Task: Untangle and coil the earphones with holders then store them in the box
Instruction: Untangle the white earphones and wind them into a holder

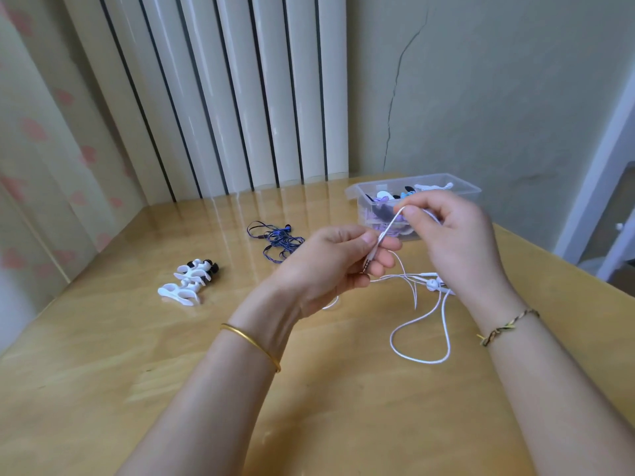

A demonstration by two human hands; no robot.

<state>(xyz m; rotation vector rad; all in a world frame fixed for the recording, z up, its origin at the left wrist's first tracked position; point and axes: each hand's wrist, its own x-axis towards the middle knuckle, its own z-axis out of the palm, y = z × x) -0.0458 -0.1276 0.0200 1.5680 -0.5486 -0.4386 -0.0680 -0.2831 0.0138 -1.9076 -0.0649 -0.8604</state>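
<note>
White earphones (421, 324) trail from both hands down onto the wooden table (137, 355), with the earbuds lying near my right wrist. My left hand (330, 266) pinches the plug end of the white cable between thumb and fingers. My right hand (446, 231) pinches the same cable a little higher, just in front of the clear plastic box (457, 185). The box holds several coiled earphones on holders. A tangled blue earphone set (275, 238) lies on the table behind my left hand. White and black cord holders (189, 280) sit in a small pile at the left.
The table meets a curtain (51, 149) on the left and white vertical panels (223, 97) at the back. A cracked wall stands behind the box. The table's right edge runs diagonally past a white door frame (601, 173).
</note>
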